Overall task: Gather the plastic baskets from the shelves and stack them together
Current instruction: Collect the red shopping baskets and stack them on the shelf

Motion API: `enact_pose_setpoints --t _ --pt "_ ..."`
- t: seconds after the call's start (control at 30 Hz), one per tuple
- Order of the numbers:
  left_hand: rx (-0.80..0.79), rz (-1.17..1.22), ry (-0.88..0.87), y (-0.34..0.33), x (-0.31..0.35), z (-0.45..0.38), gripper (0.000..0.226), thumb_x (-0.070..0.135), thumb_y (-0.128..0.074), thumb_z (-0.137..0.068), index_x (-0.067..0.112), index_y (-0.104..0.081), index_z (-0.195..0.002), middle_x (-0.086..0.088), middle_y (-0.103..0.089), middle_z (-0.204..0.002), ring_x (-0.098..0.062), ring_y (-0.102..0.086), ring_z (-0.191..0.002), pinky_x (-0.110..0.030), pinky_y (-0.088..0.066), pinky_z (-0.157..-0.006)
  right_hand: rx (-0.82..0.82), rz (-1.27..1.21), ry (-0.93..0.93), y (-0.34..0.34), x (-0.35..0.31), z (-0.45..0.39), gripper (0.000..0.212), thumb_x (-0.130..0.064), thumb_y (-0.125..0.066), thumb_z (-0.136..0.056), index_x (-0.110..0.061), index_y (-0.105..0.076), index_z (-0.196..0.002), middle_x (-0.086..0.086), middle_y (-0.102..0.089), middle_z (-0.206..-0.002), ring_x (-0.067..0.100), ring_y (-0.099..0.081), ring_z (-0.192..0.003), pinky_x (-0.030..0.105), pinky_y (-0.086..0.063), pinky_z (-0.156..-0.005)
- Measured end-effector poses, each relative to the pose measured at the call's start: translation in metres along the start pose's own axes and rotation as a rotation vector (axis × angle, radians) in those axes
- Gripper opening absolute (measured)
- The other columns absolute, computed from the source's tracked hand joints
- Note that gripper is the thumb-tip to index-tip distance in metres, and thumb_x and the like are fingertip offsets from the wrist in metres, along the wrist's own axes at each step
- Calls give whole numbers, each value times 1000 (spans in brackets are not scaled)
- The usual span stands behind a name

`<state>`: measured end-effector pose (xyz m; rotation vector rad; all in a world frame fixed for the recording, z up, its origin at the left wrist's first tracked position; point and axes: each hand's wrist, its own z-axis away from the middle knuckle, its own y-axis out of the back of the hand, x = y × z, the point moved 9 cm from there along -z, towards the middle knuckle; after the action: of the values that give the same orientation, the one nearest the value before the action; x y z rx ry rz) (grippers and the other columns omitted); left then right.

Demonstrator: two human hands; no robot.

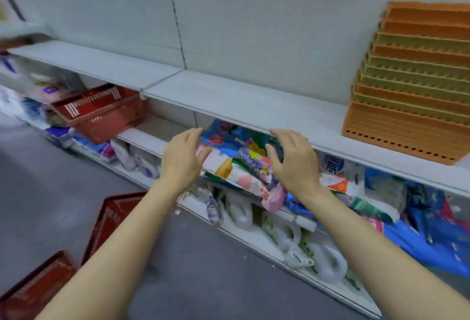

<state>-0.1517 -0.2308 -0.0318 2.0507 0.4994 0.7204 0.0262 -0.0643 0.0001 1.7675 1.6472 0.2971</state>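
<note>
A tall stack of orange and yellow-green plastic baskets (412, 95) leans on the upper shelf (241, 101) at the right. Two nested red baskets (101, 113) jut out tilted from the middle shelf at the left. More red baskets (112, 220) lie on the floor at the lower left. My left hand (181, 157) and my right hand (295, 159) are held out side by side with fingers spread, in front of colourful packets (241, 162) on the middle shelf. Neither hand holds anything.
The lower shelves are crowded with plastic-wrapped packets and bags (318, 248). Blue packaging (419, 243) fills the right end. A grey floor (50, 192) runs along the left. The shelf's white back panel (254, 14) rises behind.
</note>
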Motion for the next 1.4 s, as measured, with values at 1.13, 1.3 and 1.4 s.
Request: enact_pose_setpoints --t 1.13,1.3,1.4 --pt "-418 -205 718 -105 -624 229 52 32 -70 -88 5 -61 -132 -16 -65 -130 -37 -60 -118 -47 -49 -98 -728 -86 -36 -594 -302 135 27 -9 -71 -73 -8 -68 -100 7 -71 -90 29 -68 -79 38 -55 -72" --pt "-458 -180 828 -170 -691 264 52 33 -67 -91 4 -59 -133 -16 -61 -135 -37 -58 -120 -47 -49 -98 -822 -29 -96 -680 -292 179 34 -20 -51 -76 -7 -72 -100 8 -72 -87 30 -69 -76 38 -56 -69" --pt "-463 -86 923 -227 -721 291 52 33 -60 -94 5 -54 -137 -16 -58 -138 -36 -55 -123 -47 -46 -103 -803 4 -104 -723 -285 206 42 -25 -41 -79 -7 -73 -99 8 -72 -84 29 -69 -73 37 -56 -68"
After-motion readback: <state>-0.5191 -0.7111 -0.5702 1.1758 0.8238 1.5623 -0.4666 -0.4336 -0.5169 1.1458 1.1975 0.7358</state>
